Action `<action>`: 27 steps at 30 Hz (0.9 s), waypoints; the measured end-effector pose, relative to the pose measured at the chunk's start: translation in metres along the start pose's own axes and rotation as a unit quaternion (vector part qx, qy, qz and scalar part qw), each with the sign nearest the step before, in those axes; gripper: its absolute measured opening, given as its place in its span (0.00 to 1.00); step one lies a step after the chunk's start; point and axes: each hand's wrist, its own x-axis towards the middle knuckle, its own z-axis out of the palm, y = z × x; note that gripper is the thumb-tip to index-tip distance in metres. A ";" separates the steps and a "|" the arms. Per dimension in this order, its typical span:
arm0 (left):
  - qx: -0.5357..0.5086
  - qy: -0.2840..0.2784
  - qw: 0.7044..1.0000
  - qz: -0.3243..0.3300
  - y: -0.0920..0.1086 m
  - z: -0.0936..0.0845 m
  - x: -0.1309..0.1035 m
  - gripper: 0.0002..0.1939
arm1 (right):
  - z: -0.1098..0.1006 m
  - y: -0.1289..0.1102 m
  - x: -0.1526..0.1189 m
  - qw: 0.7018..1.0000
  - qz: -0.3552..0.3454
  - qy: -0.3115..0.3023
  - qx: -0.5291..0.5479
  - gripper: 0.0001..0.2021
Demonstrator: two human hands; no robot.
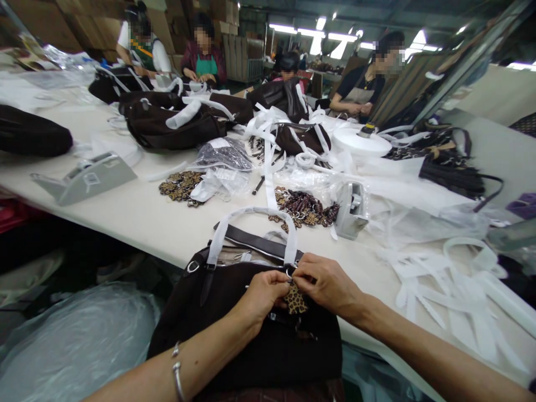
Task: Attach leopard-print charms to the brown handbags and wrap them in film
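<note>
Pinched close together at the ring end of the leopard-print charm (296,300), both hands are closed on it: left hand (266,293) from one side, right hand (326,282) from the other. Just which small part each fingertip grips, I cannot tell. The charm hangs against the upper front of the dark handbag (251,352), beside the foot of its white-wrapped handle (218,245), where a metal ring (290,272) shows.

Right beyond the handle lies a heap of charms (305,206), dark and leopard-print, with a tape dispenser (352,209) standing at its right end; these crowd the far side of my right hand. Farther left sit a leopard-print pile (180,187) and another, longer dispenser (94,176). White strips (435,290) sprawl to my right, near that forearm. Deeper in, more dark bags (167,125) and a white roll (362,142) fill the middle, and people work along the other side.

The handbag straddles the near edge of the table (154,223), its lower body hanging on my side. Pale tabletop shows between the longer dispenser and the handbag, and again just beyond my right wrist. Below the edge at left bulges clear plastic (79,340).
</note>
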 end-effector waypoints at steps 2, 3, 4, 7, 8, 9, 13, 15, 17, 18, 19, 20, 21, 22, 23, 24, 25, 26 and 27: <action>0.004 0.004 1.000 0.008 0.001 0.000 0.000 0.07 | -0.003 -0.001 0.000 0.998 0.037 0.026 0.042 0.10; 0.006 0.002 1.000 0.012 0.002 0.000 -0.001 0.08 | -0.005 -0.001 0.000 0.995 0.059 0.036 0.067 0.09; 0.008 -0.002 1.000 0.015 0.003 0.000 -0.001 0.08 | -0.007 0.000 0.000 0.991 0.083 0.043 0.093 0.08; 0.009 -0.020 1.000 0.021 0.006 -0.001 -0.002 0.09 | -0.010 0.003 -0.002 0.973 0.163 0.050 0.155 0.06; 0.009 -0.023 0.999 0.022 0.006 -0.001 -0.002 0.09 | -0.011 0.004 -0.003 0.968 0.179 0.049 0.167 0.06; 0.008 -0.024 0.999 0.022 0.007 -0.002 -0.002 0.09 | -0.011 0.005 -0.004 0.967 0.185 0.046 0.171 0.06; 0.011 -0.041 0.999 0.010 0.009 -0.003 0.001 0.10 | -0.012 0.005 -0.006 0.982 0.128 0.036 0.135 0.06; 0.003 -0.057 0.998 -0.001 0.011 -0.003 0.001 0.10 | -0.011 0.003 -0.006 0.990 0.093 0.033 0.105 0.07; -0.007 -0.064 0.998 -0.006 0.012 -0.003 0.002 0.12 | -0.010 0.001 -0.007 0.995 0.059 0.027 0.069 0.08; -0.008 -0.062 0.998 -0.006 0.012 -0.002 0.002 0.13 | -0.009 0.000 -0.007 0.998 0.043 0.021 0.048 0.09; -0.007 -0.059 0.998 -0.006 0.012 -0.001 0.002 0.14 | -0.009 -0.001 -0.007 0.999 0.028 0.013 0.027 0.09; -0.005 -0.055 0.998 -0.006 0.012 -0.001 0.001 0.14 | -0.008 -0.002 -0.008 1.000 0.014 0.005 0.005 0.09; -0.002 -0.053 0.999 -0.006 0.011 0.000 0.001 0.14 | -0.007 -0.003 -0.008 1.000 0.004 -0.002 -0.013 0.10; -0.002 -0.052 0.999 -0.005 0.010 0.000 0.001 0.14 | -0.007 -0.004 -0.008 1.000 -0.003 -0.007 -0.026 0.10; -0.003 -0.054 0.999 -0.003 0.009 0.000 0.001 0.14 | -0.007 -0.004 -0.008 0.999 -0.006 -0.009 -0.032 0.11; -0.005 -0.056 0.998 -0.001 0.008 0.001 0.001 0.14 | -0.007 -0.005 -0.009 1.000 -0.005 -0.006 -0.030 0.10; -0.007 -0.056 0.998 0.000 0.008 0.000 0.001 0.14 | -0.007 -0.004 -0.009 1.000 0.002 -0.001 -0.017 0.10; -0.008 -0.055 0.998 0.000 0.007 0.000 0.002 0.14 | -0.007 -0.004 -0.009 1.000 0.015 0.009 0.005 0.09; -0.010 -0.056 0.998 -0.002 0.007 0.000 0.003 0.14 | -0.007 -0.003 -0.008 0.998 0.039 0.022 0.034 0.08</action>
